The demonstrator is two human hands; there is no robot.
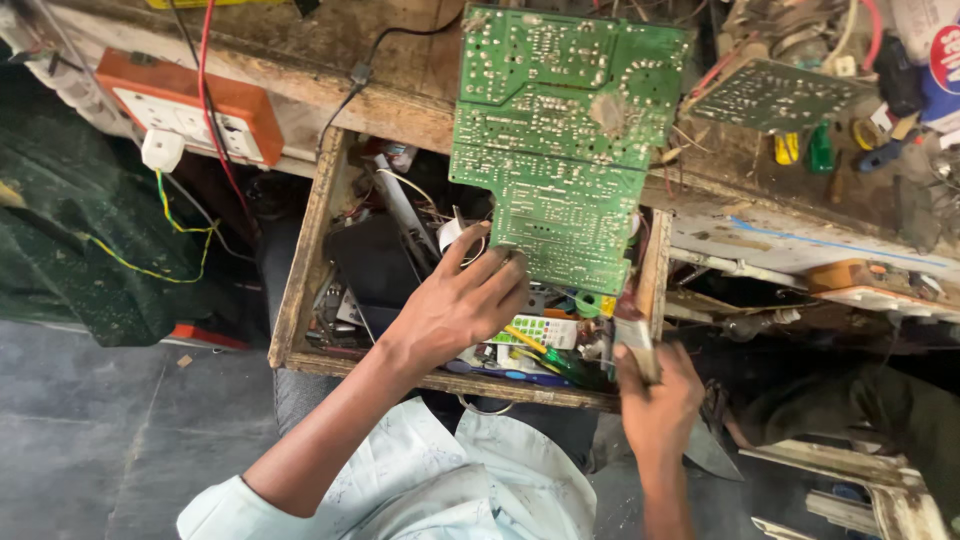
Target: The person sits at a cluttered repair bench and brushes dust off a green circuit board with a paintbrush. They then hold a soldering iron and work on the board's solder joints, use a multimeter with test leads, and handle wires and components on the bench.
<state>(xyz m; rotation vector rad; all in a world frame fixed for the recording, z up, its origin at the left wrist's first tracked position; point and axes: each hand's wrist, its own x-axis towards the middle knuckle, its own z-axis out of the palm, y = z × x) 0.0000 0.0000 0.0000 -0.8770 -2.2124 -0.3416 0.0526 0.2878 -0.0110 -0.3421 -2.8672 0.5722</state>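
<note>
The left hand (462, 303) holds a large green circuit board (560, 150) at its lower edge, the thumb on the solder side and the other fingers behind it, so the board stands tilted over the open wooden drawer (300, 260) and its upper part covers the front edge of the workbench (400, 110). The solder side with many small silver points faces the camera. The right hand (658, 400) is closed around the handle of a small brush (632, 330), just beside the right front corner of the drawer; the bristles are at the lower right corner of the board, but I cannot tell if they touch it. Inside the drawer, under the left hand, lie a white remote control with coloured buttons (535, 330), a dark flat device (375, 262), a roll of white tape (452, 235) and mixed wires and tools. On the workbench, near its right edge, rests a second smaller circuit board (775, 95), with yellow and green tool handles (805, 148) in front of it. At the left edge of the workbench hangs an orange socket board (190, 108) with a white plug (162, 150) and red, yellow and green wires
</note>
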